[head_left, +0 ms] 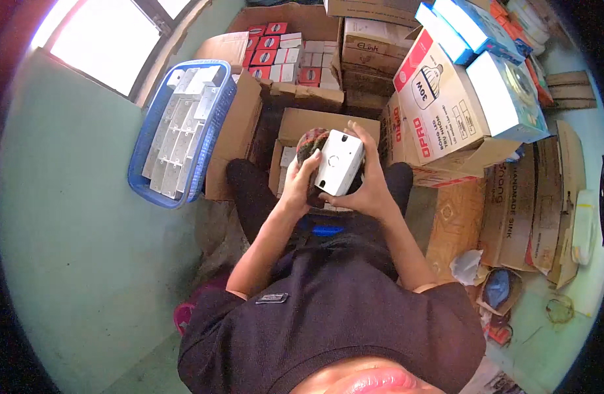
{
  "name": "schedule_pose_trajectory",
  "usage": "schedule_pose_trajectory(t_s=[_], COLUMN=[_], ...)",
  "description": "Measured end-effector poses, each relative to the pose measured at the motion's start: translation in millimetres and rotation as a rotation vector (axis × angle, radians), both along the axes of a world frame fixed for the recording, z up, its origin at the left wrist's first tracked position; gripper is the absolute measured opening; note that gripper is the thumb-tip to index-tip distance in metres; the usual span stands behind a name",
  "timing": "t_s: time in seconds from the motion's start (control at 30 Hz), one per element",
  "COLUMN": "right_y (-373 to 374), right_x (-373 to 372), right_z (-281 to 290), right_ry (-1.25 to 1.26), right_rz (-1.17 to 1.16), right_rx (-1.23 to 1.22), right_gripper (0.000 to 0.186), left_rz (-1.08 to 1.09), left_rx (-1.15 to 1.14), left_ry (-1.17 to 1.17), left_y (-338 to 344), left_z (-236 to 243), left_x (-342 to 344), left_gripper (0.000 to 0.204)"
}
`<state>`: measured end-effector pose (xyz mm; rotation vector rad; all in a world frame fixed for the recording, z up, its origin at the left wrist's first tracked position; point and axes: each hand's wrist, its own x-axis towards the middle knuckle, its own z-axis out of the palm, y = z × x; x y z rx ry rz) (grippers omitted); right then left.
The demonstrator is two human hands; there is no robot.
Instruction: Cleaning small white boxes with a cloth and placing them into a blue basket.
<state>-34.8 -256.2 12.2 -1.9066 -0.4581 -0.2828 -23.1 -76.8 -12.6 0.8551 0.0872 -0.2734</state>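
Blue basket (141, 172) of white parts at left, stacked cardboard boxes (364, 49) ahead, flattened cartons (525, 210) at right.

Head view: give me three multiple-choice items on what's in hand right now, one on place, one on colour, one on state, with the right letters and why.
1. Where is the blue basket?
A. to the person's left, by the window
B. to the right, on the stacked boxes
C. on the person's lap

2. What colour is the box being held?
A. red
B. white
C. green

3. How is the box held?
A. lying on the floor, untouched
B. by the left hand alone
C. between both hands

Answers:
1 A, it stands left of the open cardboard boxes, below the window.
2 B, its casing shows white with small round holes.
3 C, the left hand and right hand both grip it.
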Motion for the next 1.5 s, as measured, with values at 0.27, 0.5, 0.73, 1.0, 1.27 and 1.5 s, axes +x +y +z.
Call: schedule_pose_trajectory(t_s=[0.27,0.5,0.73,1.0,1.27,1.5], right_y=[-7,4,-3,-4,23,19], right_x=[8,-1,5,-9,-12,-11], right_z=[-30,-15,-19,0,-10,6], right_ry=[0.022,-0.084,0.017,0.416,0.385,0.402], right_rz=[-0.051,0.063,0.073,0.208,0.055,0.023], right_rx=[0.088,-0.066,0.014,0.367,0.412,0.169], right_gripper=[0.122,0.128,0.129,0.118,0.095,0.079], left_rz=[-0.061,-0.067,0.105,0.161,0.164,0.219], left_rx=[0.898,0.796,0.649,0.318,0.748,0.572], left_ry=[-0.74,-0.836,-0.576,-0.48,-0.693,-0.655], left_y=[11,-4,-24,-6,1,3], left_z=[17,37,7,11,43,41], left_x=[2,21,22,18,9,19], left_gripper=[0.05,0.062,0.037,0.018,0.023,0.027])
